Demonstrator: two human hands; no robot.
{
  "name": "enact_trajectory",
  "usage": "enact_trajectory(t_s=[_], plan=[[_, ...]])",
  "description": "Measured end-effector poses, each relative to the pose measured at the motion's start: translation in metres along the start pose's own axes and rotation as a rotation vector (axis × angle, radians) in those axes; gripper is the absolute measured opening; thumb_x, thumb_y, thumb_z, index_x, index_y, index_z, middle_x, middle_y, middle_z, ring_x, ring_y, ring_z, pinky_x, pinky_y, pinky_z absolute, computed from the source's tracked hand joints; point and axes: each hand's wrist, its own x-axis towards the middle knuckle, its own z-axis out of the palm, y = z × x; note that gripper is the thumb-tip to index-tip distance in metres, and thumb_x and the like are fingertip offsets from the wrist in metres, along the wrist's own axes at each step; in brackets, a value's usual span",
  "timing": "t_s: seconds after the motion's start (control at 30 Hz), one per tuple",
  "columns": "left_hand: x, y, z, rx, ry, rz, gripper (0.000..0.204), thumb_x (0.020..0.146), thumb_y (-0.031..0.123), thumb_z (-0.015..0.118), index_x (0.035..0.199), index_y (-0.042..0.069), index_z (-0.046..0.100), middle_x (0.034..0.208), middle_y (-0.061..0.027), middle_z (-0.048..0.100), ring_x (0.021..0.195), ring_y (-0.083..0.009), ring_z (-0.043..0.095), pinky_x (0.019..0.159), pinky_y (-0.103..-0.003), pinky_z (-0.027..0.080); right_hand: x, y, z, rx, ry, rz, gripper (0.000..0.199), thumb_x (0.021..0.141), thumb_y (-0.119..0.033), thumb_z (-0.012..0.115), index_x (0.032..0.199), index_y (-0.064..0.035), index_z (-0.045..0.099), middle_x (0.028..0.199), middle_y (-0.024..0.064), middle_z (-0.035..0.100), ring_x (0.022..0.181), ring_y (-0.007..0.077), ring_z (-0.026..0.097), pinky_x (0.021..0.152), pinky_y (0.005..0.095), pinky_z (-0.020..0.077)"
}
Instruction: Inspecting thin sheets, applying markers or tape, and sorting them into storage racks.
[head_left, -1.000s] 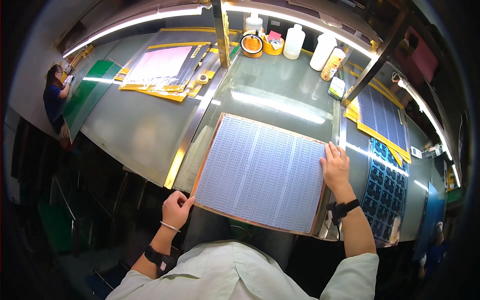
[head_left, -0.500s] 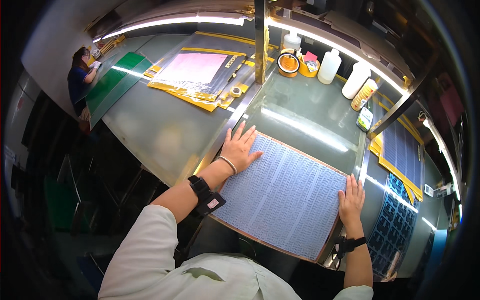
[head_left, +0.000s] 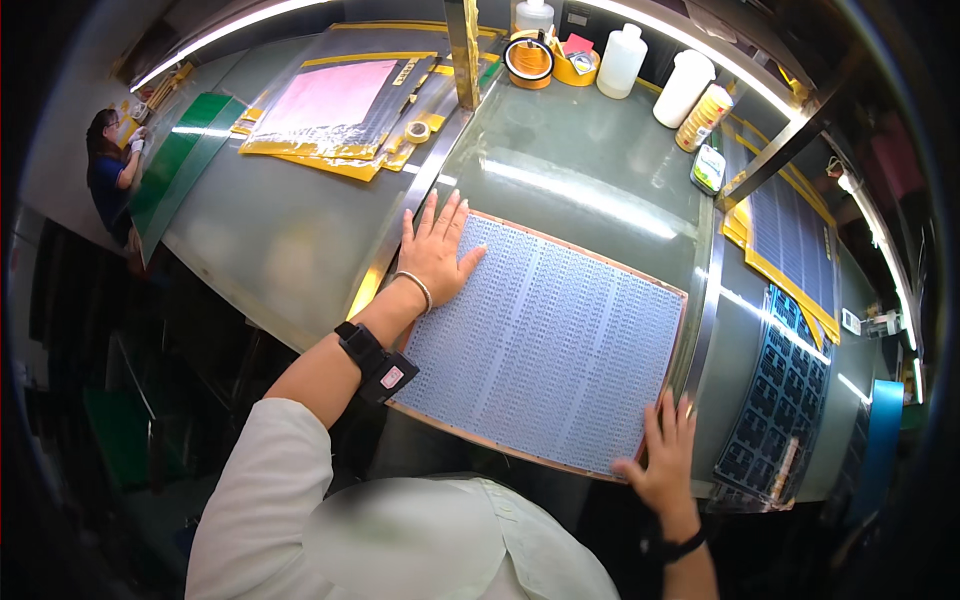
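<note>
A flat square panel (head_left: 540,340) with a copper-coloured rim lies in front of me, its top covered in rows of fine dark pattern on pale blue. My left hand (head_left: 437,250) rests flat by the panel's far left corner, fingers spread and thumb on the patterned surface. At the near right corner is my right hand (head_left: 664,462), its fingers apart and its thumb touching the panel's edge. Neither hand grips anything. The panel's near side reaches close to my body.
A glass-like tabletop (head_left: 560,150) carries tape rolls (head_left: 528,60), white bottles (head_left: 622,62) and a yellow canister (head_left: 704,118) at the back. Metal rails (head_left: 705,320) flank the panel. Yellow-edged sheets (head_left: 340,110) lie left, a dark patterned film (head_left: 775,400) right. A person (head_left: 108,175) stands far left.
My right hand has slid nearer to me along the panel's right edge, to its near corner. My left hand stays by the far left corner. The whole view has shifted.
</note>
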Motion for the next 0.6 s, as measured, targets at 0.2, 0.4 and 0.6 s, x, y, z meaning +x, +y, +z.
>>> enact_trajectory(t_s=[0.2, 0.4, 0.6], plan=[[-0.028, 0.041, -0.020, 0.050, 0.005, 0.213, 0.065, 0.091, 0.047, 0.051, 0.143, 0.009, 0.039, 0.154, -0.0119, 0.026, 0.144, -0.0362, 0.016, 0.113, -0.060, 0.010, -0.054, -0.027, 0.029, -0.017, 0.068, 0.145, 0.075, 0.071, -0.039, 0.076, 0.135, -0.0081, 0.050, 0.152, 0.0218, 0.026, 0.141, 0.0446, 0.017, 0.112, 0.0610, 0.0119], [-0.170, 0.076, -0.035, -0.401, -0.242, 0.596, 0.064, 0.084, 0.043, 0.062, 0.141, 0.019, 0.044, 0.153, -0.0126, 0.029, 0.142, -0.0333, 0.023, 0.113, -0.057, 0.014, -0.073, -0.053, 0.018, 0.021, 0.066, 0.104, 0.063, 0.078, -0.039, 0.071, 0.129, -0.0058, 0.055, 0.150, 0.0212, 0.029, 0.140, 0.0444, 0.021, 0.111, 0.0587, 0.0171], [-0.235, -0.005, -0.040, -0.097, 0.153, -0.149, 0.058, 0.086, 0.035, 0.062, 0.134, 0.006, 0.051, 0.142, -0.0143, 0.045, 0.138, -0.0320, 0.032, 0.109, -0.053, 0.025, -0.115, -0.054, 0.045, 0.548, 0.353, 0.462, 0.029, 0.098, -0.025, 0.051, 0.091, 0.0018, 0.060, 0.093, 0.0105, 0.064, 0.080, 0.0211, 0.060, 0.074, 0.0342, 0.0476]])
